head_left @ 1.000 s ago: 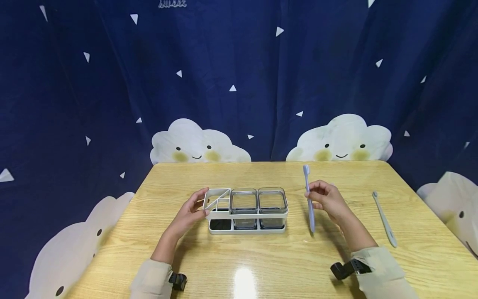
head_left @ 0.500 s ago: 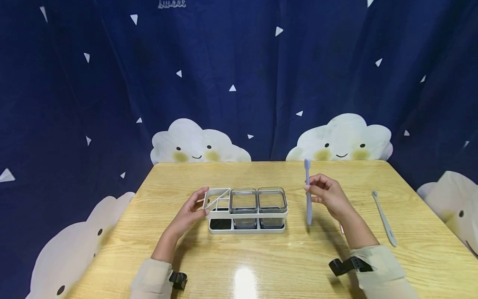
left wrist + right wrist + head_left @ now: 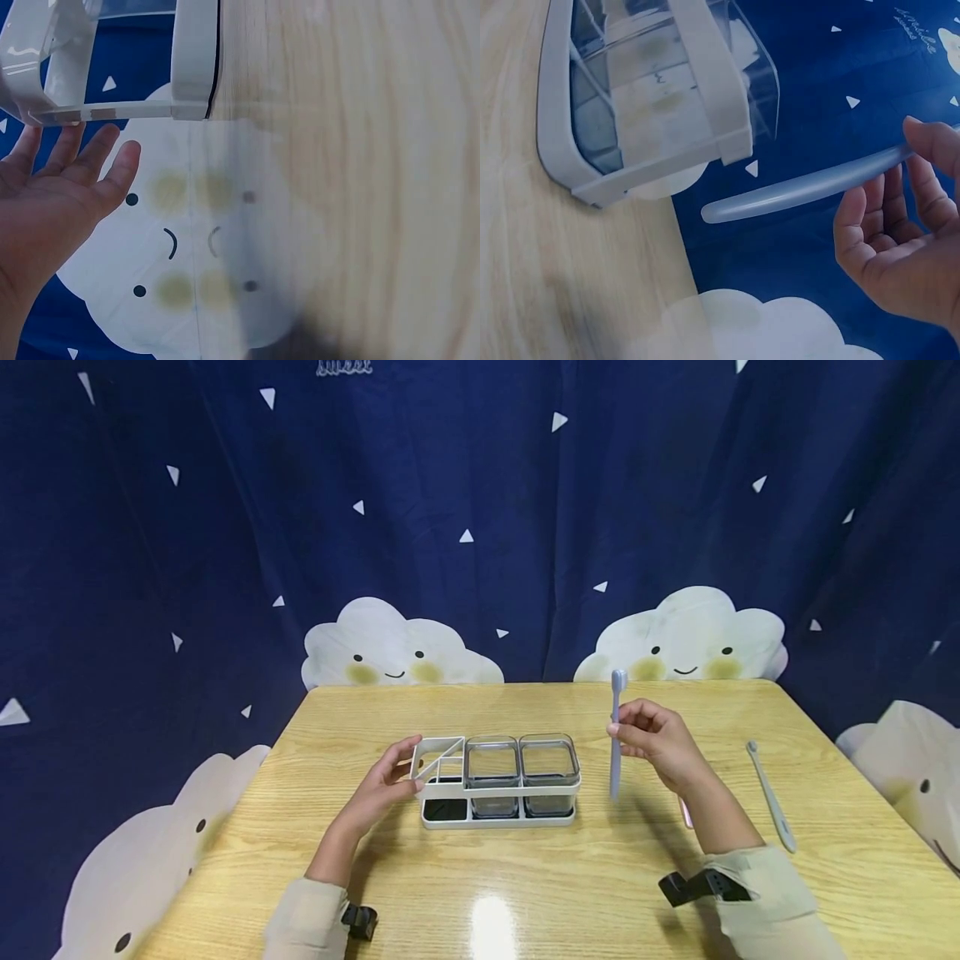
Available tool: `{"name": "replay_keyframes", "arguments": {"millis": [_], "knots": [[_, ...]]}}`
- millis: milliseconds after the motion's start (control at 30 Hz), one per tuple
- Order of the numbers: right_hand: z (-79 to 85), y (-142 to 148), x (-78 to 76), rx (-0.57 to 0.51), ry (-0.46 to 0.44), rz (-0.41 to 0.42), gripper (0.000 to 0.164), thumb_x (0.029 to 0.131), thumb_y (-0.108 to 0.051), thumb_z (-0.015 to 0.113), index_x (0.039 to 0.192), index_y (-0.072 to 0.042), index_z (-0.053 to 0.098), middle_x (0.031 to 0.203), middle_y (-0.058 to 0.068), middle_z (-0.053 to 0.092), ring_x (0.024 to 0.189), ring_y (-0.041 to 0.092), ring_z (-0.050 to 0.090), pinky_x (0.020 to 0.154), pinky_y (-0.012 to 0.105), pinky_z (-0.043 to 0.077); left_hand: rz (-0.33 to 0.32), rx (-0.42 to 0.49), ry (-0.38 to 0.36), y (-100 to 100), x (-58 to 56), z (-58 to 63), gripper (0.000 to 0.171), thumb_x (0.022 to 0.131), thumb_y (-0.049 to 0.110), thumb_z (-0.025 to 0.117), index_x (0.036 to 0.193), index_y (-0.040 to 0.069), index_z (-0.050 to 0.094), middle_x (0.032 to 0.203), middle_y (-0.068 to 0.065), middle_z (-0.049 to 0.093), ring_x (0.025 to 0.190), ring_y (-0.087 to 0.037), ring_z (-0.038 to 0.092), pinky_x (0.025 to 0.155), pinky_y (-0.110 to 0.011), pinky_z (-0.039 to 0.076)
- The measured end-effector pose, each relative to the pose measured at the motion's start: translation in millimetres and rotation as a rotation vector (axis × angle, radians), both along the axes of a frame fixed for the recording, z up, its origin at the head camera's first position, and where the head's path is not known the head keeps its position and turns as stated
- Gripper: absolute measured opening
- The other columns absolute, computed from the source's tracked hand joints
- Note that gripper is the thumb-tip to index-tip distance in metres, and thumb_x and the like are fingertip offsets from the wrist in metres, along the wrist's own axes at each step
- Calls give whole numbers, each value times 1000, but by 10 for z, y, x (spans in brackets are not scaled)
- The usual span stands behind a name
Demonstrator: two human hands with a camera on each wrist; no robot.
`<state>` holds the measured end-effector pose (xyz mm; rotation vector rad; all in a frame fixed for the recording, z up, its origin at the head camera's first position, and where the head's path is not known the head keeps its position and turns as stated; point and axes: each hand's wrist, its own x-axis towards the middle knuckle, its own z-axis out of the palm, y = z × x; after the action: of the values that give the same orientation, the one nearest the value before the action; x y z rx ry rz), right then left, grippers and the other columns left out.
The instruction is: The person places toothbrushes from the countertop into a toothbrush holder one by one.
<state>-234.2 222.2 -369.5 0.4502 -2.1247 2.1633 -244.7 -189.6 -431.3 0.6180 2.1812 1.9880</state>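
Observation:
A white toothbrush holder (image 3: 495,792) with two clear cups (image 3: 491,764) stands mid-table. At its left end, my left hand (image 3: 381,789) holds the frame, thumb at the front corner and fingers at the back one. From the left wrist view, fingertips of the left hand (image 3: 67,180) meet the frame's edge. To the right of the holder, my right hand (image 3: 663,745) pinches a lilac toothbrush (image 3: 616,756) upright, bristle head up, above the table. In the right wrist view its smooth handle end (image 3: 795,191) points toward the holder, apart from it.
A grey-green toothbrush (image 3: 772,797) lies on the wooden table (image 3: 570,893) at the right. Part of a pink thing (image 3: 686,812) shows beside my right forearm, mostly hidden. Behind the table hangs a dark blue curtain (image 3: 465,585) with clouds.
My right hand has risen slightly, and the lilac toothbrush has swung from tilted to upright. The pink thing has come into sight beside the forearm. My left hand stays on the holder.

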Motion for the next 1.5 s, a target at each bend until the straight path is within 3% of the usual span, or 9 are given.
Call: {"name": "replay_keyframes", "arguments": {"millis": [267, 467, 867, 1233, 1367, 1500], "knots": [[124, -76, -22, -17, 39, -10, 6, 87, -4, 64, 88, -7, 60, 81, 3, 56, 73, 12, 55, 63, 26, 52, -5, -9, -3, -15, -14, -6, 65, 85, 3, 61, 143, 7, 33, 136, -30, 32, 124, -47, 31, 92, -36, 39], [212, -134, -28, -30, 67, -7, 8, 86, -1, 64, 87, -9, 61, 80, 3, 56, 73, 13, 56, 64, 26, 52, -18, -7, 10, -34, -42, -25, 65, 85, 3, 64, 142, 8, 34, 135, -26, 37, 123, -48, 32, 91, -35, 41], [376, -268, -38, -64, 127, 33, 14, 85, 6, 61, 84, -8, 62, 79, 2, 59, 70, 12, 58, 65, 25, 52, -33, 11, 0, -25, -39, -24, 68, 84, 3, 65, 143, 5, 31, 135, -32, 33, 122, -48, 33, 88, -31, 43], [490, -510, -87, -43, 155, 104, 13, 83, 5, 64, 85, -8, 64, 80, 0, 62, 71, 11, 56, 67, 25, 50, 0, 1, 10, -27, -49, -11, 66, 83, 2, 66, 141, 6, 35, 140, -18, 37, 127, -40, 32, 91, -30, 41], [522, -574, -96, -49, 164, 111, 14, 83, 5, 64, 83, -9, 63, 80, 0, 62, 71, 11, 55, 66, 25, 49, -2, 23, 21, -14, -46, 3, 66, 82, -1, 66, 141, 3, 34, 136, -22, 41, 123, -37, 39, 90, -28, 42], [559, -649, -85, -62, 164, 124, 18, 82, 6, 63, 82, -12, 63, 81, 0, 62, 72, 11, 57, 66, 24, 50, -9, 50, 20, -5, -43, -7, 67, 81, -5, 65, 140, -2, 33, 134, -29, 39, 122, -44, 37, 89, -26, 43]]}}
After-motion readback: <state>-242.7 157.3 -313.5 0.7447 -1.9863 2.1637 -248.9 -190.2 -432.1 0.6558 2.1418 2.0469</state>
